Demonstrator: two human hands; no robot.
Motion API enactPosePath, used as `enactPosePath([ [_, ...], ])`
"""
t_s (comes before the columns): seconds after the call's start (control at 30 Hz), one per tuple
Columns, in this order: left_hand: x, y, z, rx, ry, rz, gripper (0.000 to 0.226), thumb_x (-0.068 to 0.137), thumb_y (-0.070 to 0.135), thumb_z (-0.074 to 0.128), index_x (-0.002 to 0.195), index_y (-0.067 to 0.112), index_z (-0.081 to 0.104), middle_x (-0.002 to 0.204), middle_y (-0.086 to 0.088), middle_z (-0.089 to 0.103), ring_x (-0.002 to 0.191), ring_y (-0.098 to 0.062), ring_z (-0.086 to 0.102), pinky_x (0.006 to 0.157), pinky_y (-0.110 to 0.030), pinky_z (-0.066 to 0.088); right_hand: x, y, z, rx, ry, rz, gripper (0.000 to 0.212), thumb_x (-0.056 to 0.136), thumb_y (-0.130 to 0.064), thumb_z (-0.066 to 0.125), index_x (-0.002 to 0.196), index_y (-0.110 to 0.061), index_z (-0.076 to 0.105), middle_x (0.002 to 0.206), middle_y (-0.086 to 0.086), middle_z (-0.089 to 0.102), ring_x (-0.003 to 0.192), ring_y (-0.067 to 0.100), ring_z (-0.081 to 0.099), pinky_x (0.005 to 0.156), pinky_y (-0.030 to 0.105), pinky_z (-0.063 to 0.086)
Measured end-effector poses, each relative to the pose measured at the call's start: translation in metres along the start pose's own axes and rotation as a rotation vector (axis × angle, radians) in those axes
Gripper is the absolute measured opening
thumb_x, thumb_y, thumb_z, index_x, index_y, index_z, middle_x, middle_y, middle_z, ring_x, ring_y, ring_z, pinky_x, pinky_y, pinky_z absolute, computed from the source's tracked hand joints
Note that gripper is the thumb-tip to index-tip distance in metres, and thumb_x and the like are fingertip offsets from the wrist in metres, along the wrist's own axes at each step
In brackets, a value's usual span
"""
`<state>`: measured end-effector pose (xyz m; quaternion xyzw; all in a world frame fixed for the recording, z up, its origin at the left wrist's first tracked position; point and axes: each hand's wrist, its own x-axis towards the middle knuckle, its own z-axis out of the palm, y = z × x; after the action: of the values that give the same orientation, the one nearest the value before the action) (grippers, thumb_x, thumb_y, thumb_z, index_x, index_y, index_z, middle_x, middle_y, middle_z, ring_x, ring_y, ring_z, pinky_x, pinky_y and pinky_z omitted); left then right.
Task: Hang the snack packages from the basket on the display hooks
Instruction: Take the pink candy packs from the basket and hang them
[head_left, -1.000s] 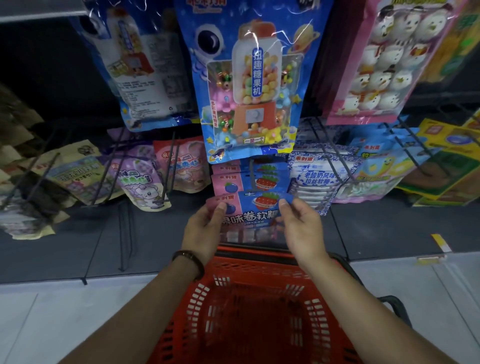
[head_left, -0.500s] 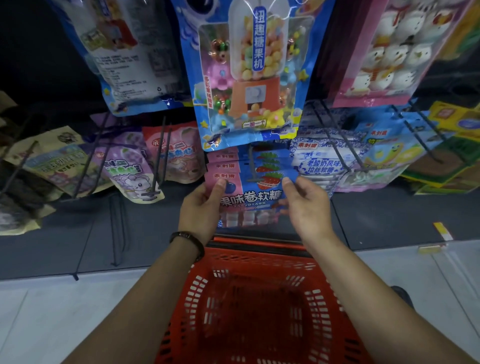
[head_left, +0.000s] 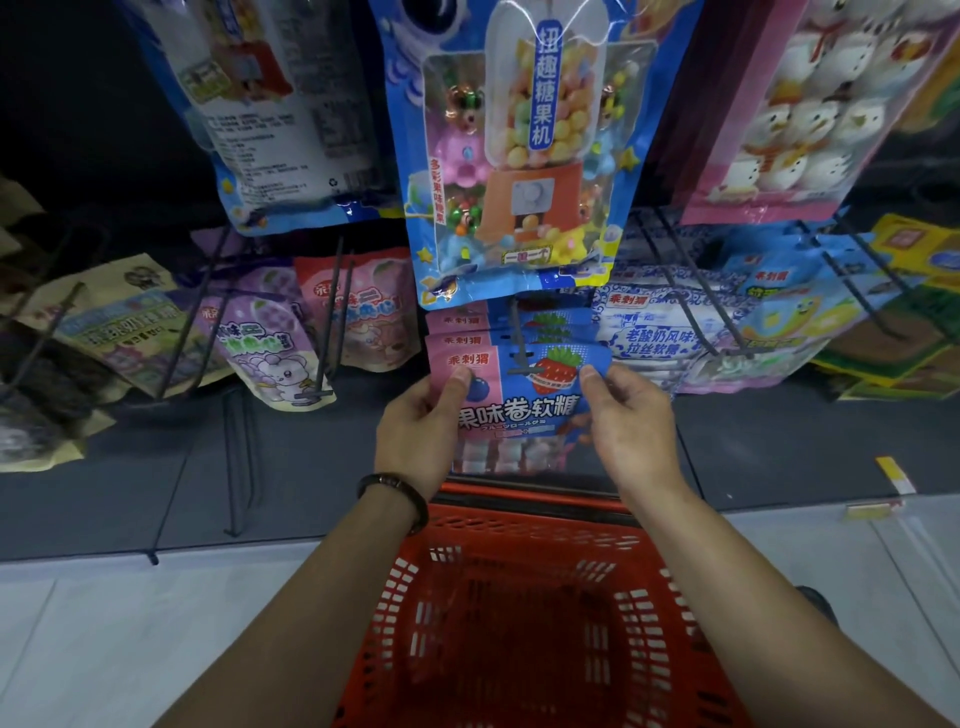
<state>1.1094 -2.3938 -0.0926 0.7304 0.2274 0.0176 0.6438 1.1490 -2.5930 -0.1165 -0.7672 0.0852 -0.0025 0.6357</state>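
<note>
Lifted since a second ago, the pink-and-blue snack package (head_left: 519, 415) now meets the display hook (head_left: 516, 338), whose tip crosses its top edge. My left hand (head_left: 415, 431) and right hand (head_left: 628, 421) hold its upper corners, fingers grasping it with thumbs in front. The red basket (head_left: 524, 519) sits below my wrists, and matching packs (head_left: 457, 319) hang behind the package.

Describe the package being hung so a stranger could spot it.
Find the big blue candy-machine bag at centre. Below hangs a stack of pink-and-blue gummy packages. Yours is the front package, pinched at its top corners by the left hand and right hand.
</note>
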Motion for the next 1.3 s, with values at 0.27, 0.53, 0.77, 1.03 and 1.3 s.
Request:
enactPosePath([
  [0.27,0.01,-0.002,-0.001,0.028,0.013,-0.052,0.02,0.094,0.063,0.062,0.088,0.053,0.078,0.098,0.013,0.081,0.102,-0.021,0.075,0.1,-0.052,0.058,0.004,-0.003,0.001,0.01,-0.029,0.03,0.026,0.106,-0.039,0.061,0.09,-0.025,0.074,0.094,0.01,0.08,0.083,0.042,0.077,0.075,0.066,0.061],
  [0.53,0.009,-0.003,0.003,0.049,0.087,-0.053,0.033,0.091,0.06,0.065,0.102,0.029,0.068,0.101,0.007,0.075,0.098,-0.022,0.073,0.091,-0.051,0.06,-0.002,-0.003,0.009,0.001,0.155,0.027,0.034,0.081,-0.064,0.076,0.098,-0.043,0.055,0.096,-0.004,0.07,0.085,0.028,0.076,0.081,0.053,0.063],
  [0.77,-0.039,-0.037,0.018,0.583,0.147,0.382,0.049,0.079,0.017,0.075,0.122,0.019,0.051,0.124,-0.008,0.048,0.105,-0.028,0.049,0.095,-0.044,0.046,-0.05,0.009,0.02,-0.505,0.062,-0.323,0.035,0.093,-0.019,0.075,0.124,-0.017,0.059,0.123,0.007,0.051,0.109,0.01,0.053,0.1,0.028,0.049],
  [1.03,-0.029,-0.025,0.032,0.999,-0.039,0.263,0.103,0.09,0.036,0.064,0.154,0.057,-0.013,0.136,-0.011,0.032,0.116,-0.039,0.044,0.096,-0.052,0.05,-0.054,0.006,0.02,-0.599,-0.274,-0.134,0.092,0.101,-0.023,0.065,0.166,-0.05,0.006,0.176,0.002,-0.009,0.16,0.031,0.026,0.117,0.043,0.046],
  [1.3,0.009,-0.017,0.047,0.933,-0.013,0.185,0.096,0.091,0.037,0.061,0.154,0.06,-0.008,0.137,-0.011,0.029,0.116,-0.038,0.044,0.095,-0.052,0.051,0.004,-0.014,0.038,-0.649,-0.293,-0.125,0.089,0.102,-0.029,0.063,0.165,-0.051,0.005,0.172,0.004,-0.003,0.156,0.032,0.034,0.117,0.042,0.046],
])
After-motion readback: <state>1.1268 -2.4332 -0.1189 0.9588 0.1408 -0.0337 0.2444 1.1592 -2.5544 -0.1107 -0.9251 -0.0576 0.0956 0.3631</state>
